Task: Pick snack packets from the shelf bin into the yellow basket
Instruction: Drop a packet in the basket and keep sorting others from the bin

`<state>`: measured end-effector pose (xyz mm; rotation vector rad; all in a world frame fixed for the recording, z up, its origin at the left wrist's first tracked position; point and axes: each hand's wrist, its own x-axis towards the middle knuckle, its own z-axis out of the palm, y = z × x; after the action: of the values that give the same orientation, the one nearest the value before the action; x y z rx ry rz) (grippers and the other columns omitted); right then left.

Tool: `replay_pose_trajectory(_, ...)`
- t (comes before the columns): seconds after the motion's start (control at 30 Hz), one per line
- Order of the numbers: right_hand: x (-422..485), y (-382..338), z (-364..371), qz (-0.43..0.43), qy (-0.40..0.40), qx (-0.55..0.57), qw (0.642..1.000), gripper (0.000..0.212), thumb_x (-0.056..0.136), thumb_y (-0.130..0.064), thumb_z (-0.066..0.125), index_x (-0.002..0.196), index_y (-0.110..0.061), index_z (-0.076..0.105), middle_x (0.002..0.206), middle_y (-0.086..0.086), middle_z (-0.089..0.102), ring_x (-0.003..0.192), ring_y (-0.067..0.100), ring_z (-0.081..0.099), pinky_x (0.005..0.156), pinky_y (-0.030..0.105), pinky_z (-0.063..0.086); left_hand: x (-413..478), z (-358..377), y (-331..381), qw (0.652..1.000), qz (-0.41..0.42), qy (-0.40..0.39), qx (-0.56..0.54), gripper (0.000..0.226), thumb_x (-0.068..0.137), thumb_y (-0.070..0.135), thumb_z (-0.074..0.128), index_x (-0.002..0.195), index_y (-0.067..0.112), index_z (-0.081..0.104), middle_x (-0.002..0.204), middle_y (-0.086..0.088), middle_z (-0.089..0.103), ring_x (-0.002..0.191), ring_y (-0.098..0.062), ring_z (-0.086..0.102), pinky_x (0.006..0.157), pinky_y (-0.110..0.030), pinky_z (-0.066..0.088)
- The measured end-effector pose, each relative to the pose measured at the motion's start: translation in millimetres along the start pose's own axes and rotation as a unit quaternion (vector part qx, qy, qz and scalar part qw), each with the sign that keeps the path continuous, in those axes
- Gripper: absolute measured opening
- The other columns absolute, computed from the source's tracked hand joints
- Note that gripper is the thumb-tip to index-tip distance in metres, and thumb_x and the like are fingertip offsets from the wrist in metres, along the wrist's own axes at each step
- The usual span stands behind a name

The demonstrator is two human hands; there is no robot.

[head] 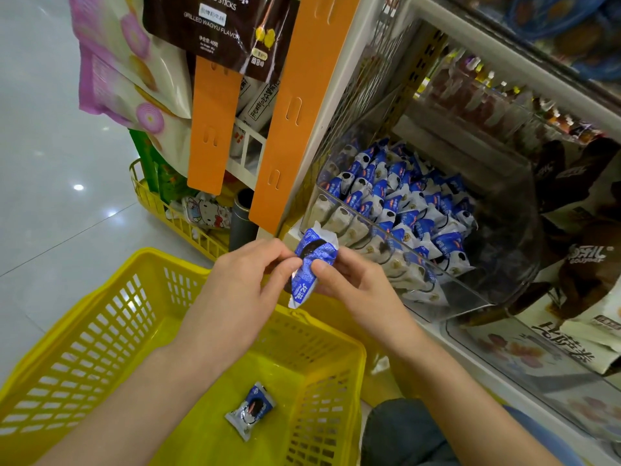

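Both my hands hold one blue and white snack packet (311,264) above the far rim of the yellow basket (100,334). My left hand (242,290) pinches its left side and my right hand (349,280) pinches its right side with the thumb on top. One more packet (250,410) lies on the basket floor. The clear shelf bin (497,284) to the right is packed with several of the same packets (403,203).
A second yellow basket (161,210) with goods stands behind on the floor. Orange hanging strips (289,122) and large snack bags (134,62) hang above it. Brown and white bags (578,257) fill the shelf at right. My knee (403,432) is beside the basket.
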<state>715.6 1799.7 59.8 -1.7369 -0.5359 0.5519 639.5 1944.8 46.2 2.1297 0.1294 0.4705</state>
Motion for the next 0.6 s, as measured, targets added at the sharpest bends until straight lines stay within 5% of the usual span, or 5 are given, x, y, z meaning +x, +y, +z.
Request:
replay_pose_trajectory(0.17, -2, 4, 2, -0.007, 0.004, -0.036, 0.999, 0.023, 0.082, -0.031, 0.061, 0.103, -0.024, 0.063, 0.098, -0.005, 0.071, 0.092, 0.011, 0.066, 0.083, 0.031, 0.056, -7, 1, 7, 0.995, 0.048, 0.009, 0.088, 0.017, 0.086, 0.036, 0.046, 0.081, 0.020, 0.050, 0.075, 0.008, 0.059, 0.056, -0.004, 0.050, 0.041, -0.014, 0.035)
replay_pose_trajectory(0.37, 1, 2, 2, -0.004, 0.015, -0.091, 0.996, 0.015, 0.091, -0.027, 0.057, 0.104, -0.031, 0.062, 0.095, -0.010, 0.071, 0.086, 0.009, 0.067, 0.080, 0.035, 0.057, -3, 4, 6, 0.999, -0.001, 0.043, -0.008, 0.013, 0.086, 0.027, 0.049, 0.075, 0.021, 0.046, 0.067, 0.006, 0.058, 0.062, -0.015, 0.058, 0.051, -0.037, 0.045)
replay_pose_trajectory(0.6, 4, -9, -4, 0.033, -0.024, 0.031, 0.999, 0.027, 0.082, -0.026, 0.053, 0.108, -0.020, 0.054, 0.101, -0.006, 0.065, 0.085, -0.001, 0.065, 0.075, 0.020, 0.054, 7, 10, 4, 0.986, -0.072, 0.054, -0.137, 0.017, 0.089, 0.017, 0.054, 0.075, 0.026, 0.051, 0.069, 0.010, 0.065, 0.065, -0.003, 0.063, 0.055, -0.016, 0.050)
